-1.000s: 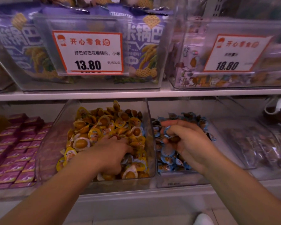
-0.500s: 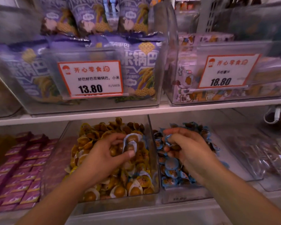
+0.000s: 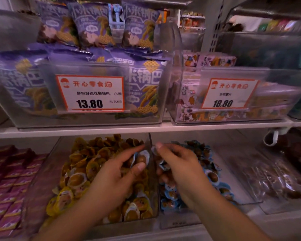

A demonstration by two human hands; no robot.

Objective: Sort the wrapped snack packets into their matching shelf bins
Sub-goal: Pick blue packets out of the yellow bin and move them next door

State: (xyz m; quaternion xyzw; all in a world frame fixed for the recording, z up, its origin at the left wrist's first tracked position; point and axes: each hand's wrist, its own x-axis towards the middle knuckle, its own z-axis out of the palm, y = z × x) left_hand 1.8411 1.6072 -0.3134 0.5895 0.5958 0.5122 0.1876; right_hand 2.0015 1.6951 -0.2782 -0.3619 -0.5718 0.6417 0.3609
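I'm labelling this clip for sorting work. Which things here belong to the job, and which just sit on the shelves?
In the job:
- left hand, pinching a blue-wrapped packet
- right hand, holding blue packets
- yellow-packet bin
- blue-packet bin

Just there:
- purple rice-crisp bags
- price tags
- pink boxes

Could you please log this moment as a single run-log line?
left hand: pinches blue packet over yellow bin | right hand: holds packets over blue bin | step: moving the packet to the blue bin
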